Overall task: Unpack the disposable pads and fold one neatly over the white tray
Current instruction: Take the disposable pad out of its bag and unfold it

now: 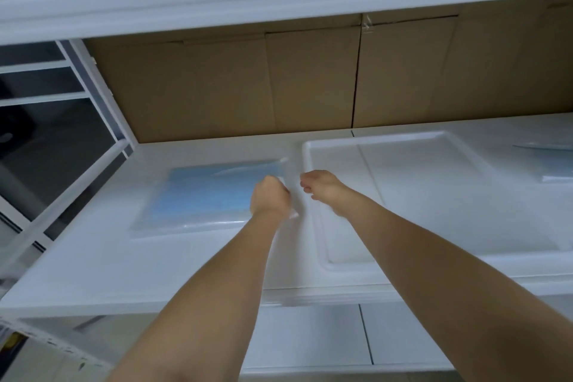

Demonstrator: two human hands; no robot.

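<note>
A white table [124, 273] fills the lower view, with brown cardboard boxes [310, 80] standing along its far edge. On the table, the white tray [434, 195] lies right of centre. Just left of the tray lies the pack of blue disposable pads [201, 195] in clear plastic wrap, flat on the table. Both hands meet at the pack's edge nearest the tray. The left hand [270, 197] is curled and seems to pinch the wrap at that edge. The right hand [322, 184], over the tray's left rim, has its fingers bent towards the same edge; blur hides whether it holds the wrap.
</note>
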